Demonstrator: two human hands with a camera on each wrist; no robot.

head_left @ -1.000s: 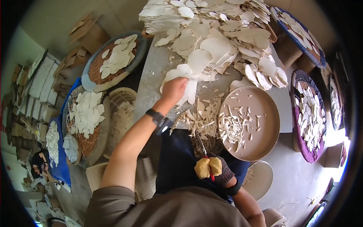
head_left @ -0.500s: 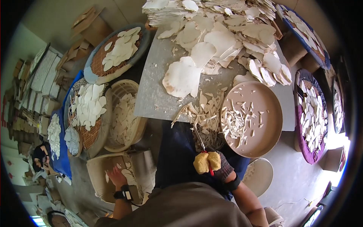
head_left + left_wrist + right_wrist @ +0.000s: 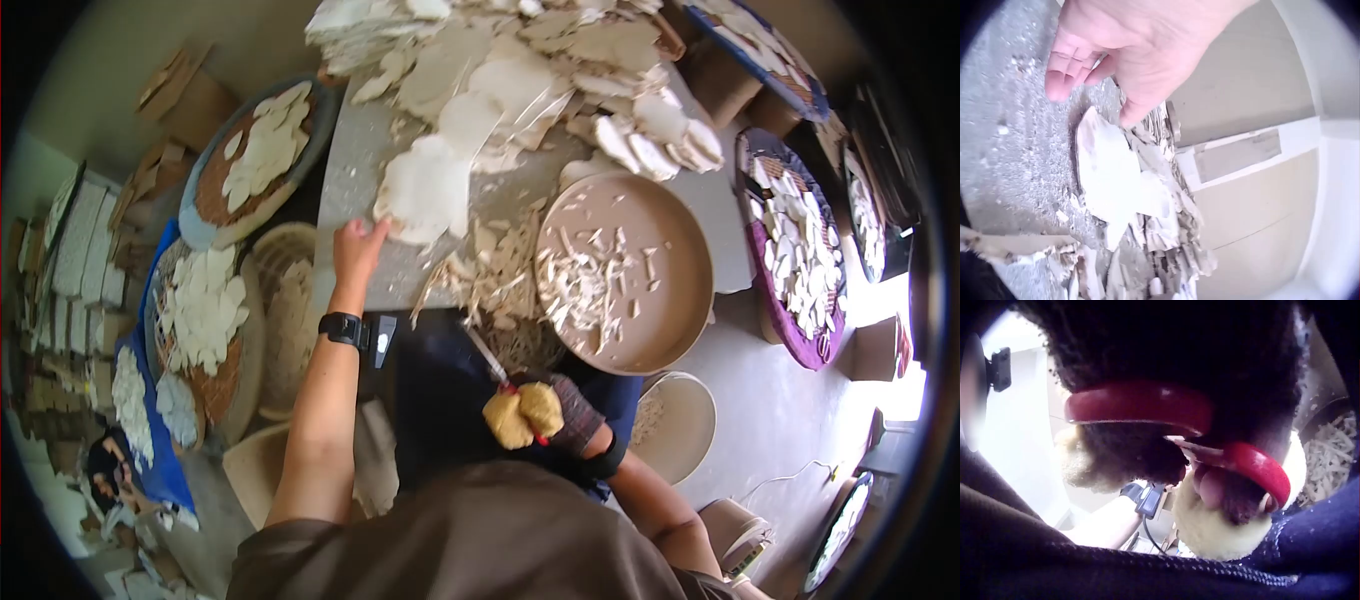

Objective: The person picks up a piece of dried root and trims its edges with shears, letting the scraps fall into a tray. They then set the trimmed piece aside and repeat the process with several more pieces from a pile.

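Observation:
On the grey table [image 3: 345, 160] lies a large, thin, pale dried slice [image 3: 425, 195] with an uneven edge. My bare left hand [image 3: 358, 258] is at that slice's lower left edge, thumb and fingers apart. In the left wrist view the fingertips hover beside a bright pale slice [image 3: 1107, 172], nothing between them. Low in front of my body, my right hand [image 3: 575, 415], in a dark knit glove, grips scissors [image 3: 482, 350] with red handles [image 3: 1141, 406]. Yellow sponge-like padding [image 3: 510, 420] surrounds the handles. The blades point up toward the table edge.
Stacked slices [image 3: 590, 50] cover the table's far part. Cut strips [image 3: 490, 275] heap at the near edge beside a round tan pan [image 3: 690, 280] holding more strips. A cardboard box [image 3: 255, 465] and baskets stand left, a white bucket [image 3: 690, 440] right.
My left hand went from the table down to the cardboard box at the left, then back up to the slice's edge. My right hand keeps hold of the scissors. The head view has shifted.

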